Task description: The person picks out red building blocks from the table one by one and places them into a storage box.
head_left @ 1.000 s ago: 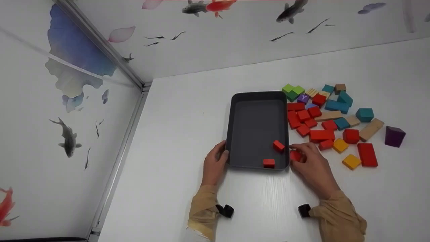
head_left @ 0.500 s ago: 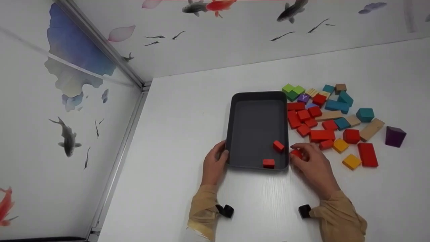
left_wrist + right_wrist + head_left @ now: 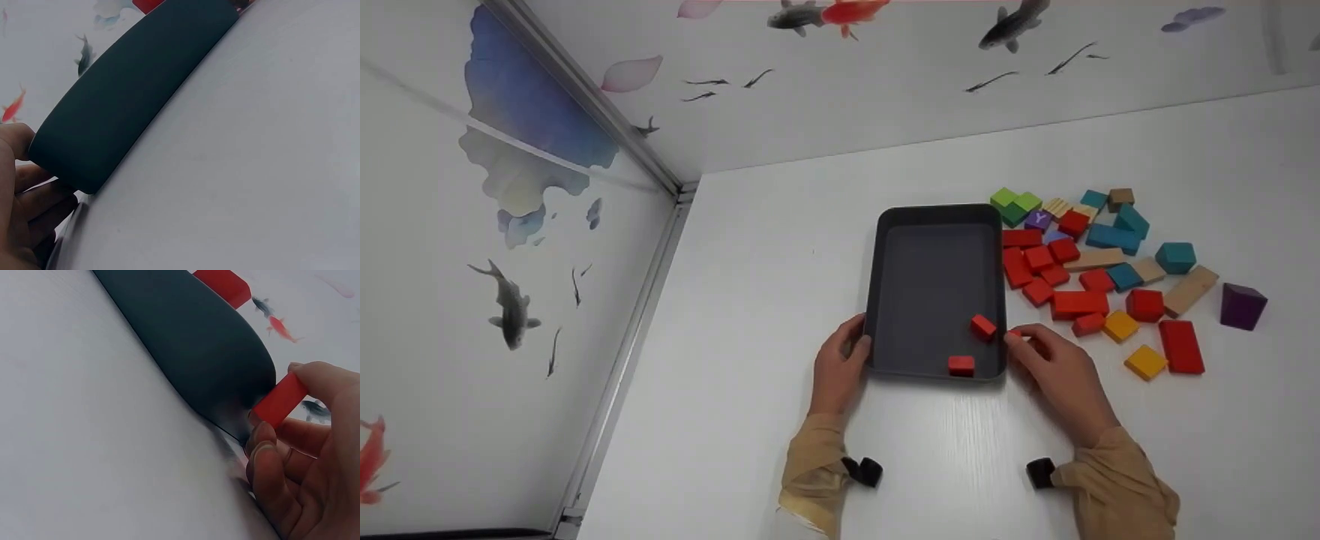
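A dark grey rectangular tray (image 3: 937, 216) lies on the white table with two small red blocks (image 3: 982, 328) inside, near its right and front sides. My left hand (image 3: 838, 367) holds the tray at its front left corner; in the left wrist view the thumb meets the rim and the fingers lie along the wall, partly hidden. At the tray's front right side, my right hand (image 3: 1057, 371) pinches another red block (image 3: 279, 400) between thumb and fingers. That block is close to the outer wall at rim height, and mostly hidden by the hand in the head view.
Several loose wooden blocks lie right of the tray: a red brick (image 3: 1078, 304), green blocks (image 3: 1015, 204), teal blocks (image 3: 1175, 257), yellow blocks (image 3: 1146, 362), plain wood pieces (image 3: 1191, 291) and a purple block (image 3: 1243, 305). White walls with painted fish border the table.
My right hand has lifted the red block from the table beside the tray and turned slightly, bringing it up at the tray's edge. The left hand and tray have stayed put.
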The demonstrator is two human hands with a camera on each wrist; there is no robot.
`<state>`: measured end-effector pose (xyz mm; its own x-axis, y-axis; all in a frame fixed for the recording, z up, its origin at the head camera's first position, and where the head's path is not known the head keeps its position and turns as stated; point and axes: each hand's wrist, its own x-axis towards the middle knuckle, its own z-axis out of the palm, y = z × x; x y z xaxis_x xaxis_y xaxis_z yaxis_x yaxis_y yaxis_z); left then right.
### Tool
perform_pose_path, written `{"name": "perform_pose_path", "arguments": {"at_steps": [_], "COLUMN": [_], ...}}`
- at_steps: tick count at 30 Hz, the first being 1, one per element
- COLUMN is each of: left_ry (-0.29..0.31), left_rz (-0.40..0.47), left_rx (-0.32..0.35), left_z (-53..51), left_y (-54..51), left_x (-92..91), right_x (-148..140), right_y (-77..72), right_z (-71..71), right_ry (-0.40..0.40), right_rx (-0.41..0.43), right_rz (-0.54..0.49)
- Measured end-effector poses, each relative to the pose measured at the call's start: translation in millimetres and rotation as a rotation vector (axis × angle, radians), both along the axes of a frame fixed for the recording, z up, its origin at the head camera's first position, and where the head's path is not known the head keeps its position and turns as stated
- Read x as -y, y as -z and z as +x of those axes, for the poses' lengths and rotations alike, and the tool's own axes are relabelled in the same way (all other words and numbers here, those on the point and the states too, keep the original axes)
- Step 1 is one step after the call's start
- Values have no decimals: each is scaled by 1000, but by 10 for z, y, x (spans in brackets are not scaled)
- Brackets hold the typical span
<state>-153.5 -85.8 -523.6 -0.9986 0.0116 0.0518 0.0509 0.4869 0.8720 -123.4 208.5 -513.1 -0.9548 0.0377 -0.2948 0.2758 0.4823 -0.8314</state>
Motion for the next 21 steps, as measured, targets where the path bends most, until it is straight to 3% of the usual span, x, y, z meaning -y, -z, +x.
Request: {"name": "perform_pose_path", "arguments": {"at_steps": [21], "left_ry": [-5], "left_rz": [19], "left_rx": [8], "left_z": [-4], "left_y": [11], "left_x": [2], "right_x": [-1], "right_y": [-12], "right_z": [0], "right_ry": [8], "right_rx": [-36], "right_rz": [14]}}
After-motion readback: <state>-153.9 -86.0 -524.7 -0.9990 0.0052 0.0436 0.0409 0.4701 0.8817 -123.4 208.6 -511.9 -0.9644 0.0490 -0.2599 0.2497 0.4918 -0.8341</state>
